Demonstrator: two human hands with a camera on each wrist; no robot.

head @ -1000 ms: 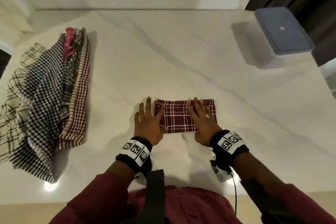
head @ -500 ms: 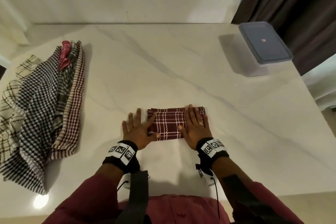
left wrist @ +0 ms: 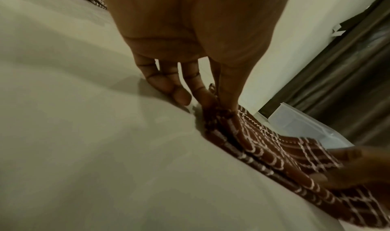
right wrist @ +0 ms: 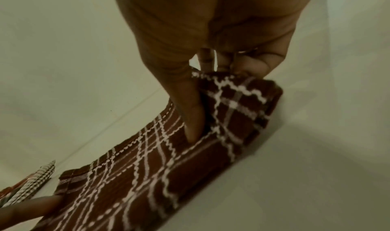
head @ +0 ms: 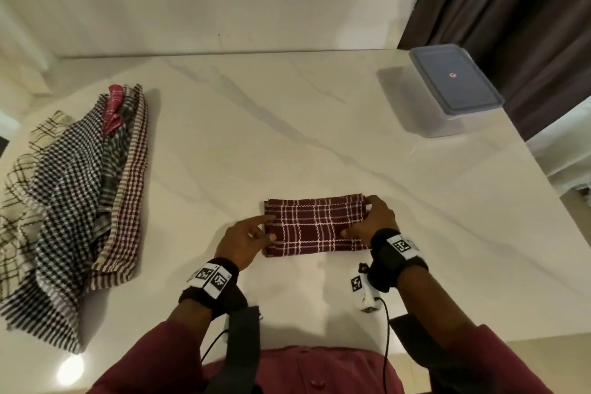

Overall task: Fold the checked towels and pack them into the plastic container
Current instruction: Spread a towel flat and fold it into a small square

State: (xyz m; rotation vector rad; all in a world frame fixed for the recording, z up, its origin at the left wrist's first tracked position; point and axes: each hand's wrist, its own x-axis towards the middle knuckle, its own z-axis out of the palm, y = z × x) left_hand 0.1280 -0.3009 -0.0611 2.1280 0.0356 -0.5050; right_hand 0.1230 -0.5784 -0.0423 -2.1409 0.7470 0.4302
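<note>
Both hands (head: 377, 222) now at towel (head: 315, 227) ends

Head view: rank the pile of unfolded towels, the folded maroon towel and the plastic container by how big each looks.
1. Pile of unfolded towels, clearly the largest.
2. Folded maroon towel and plastic container look about alike; the container stands farther from the camera, so I won't rank these two.

No legible text or labels
</note>
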